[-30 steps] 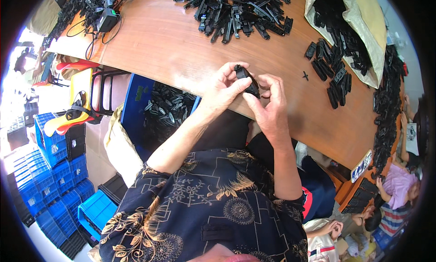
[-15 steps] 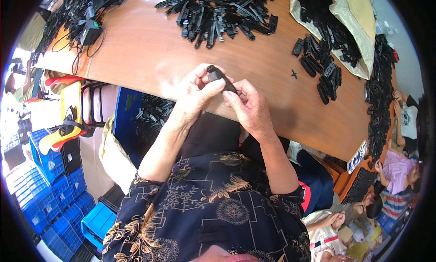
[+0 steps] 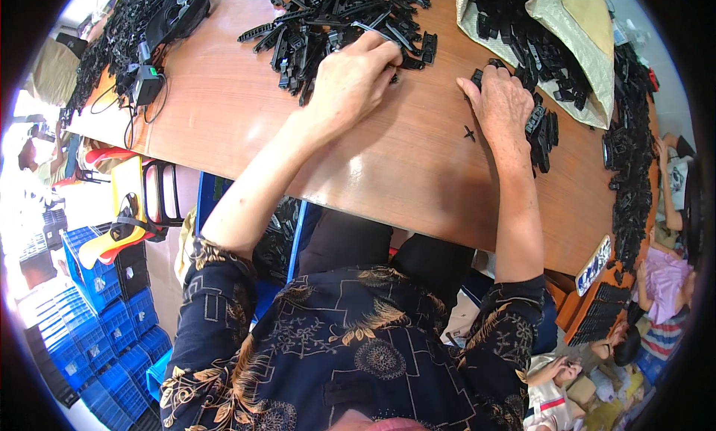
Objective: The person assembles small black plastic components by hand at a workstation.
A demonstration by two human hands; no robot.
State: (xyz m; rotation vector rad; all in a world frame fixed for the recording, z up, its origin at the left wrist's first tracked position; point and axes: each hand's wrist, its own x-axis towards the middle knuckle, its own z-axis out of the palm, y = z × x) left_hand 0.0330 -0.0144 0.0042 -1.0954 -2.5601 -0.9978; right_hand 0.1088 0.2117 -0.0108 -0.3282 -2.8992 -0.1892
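Hands apart, both over black plastic pieces on the wood-look desk. Left hand: fingers curled down at the near right edge of a heap of long black strips; fingertips partly hidden, cannot tell if anything is gripped. Right hand: palm down, fingers bent over a cluster of shorter black pieces, thumb out to the left; one dark piece shows at the fingertips, can't tell whether pinched or only touched. Cluster sits just beside an off-white sack, more black pieces in its mouth. Small black cross-shaped piece lies alone, left of the right wrist. Far left of desk: black box with green light, cables around it. Below desk edge, blue bin with dark parts, partly behind left arm. Blue crates stacked lower left. Other people at right rim, one in lilac top.
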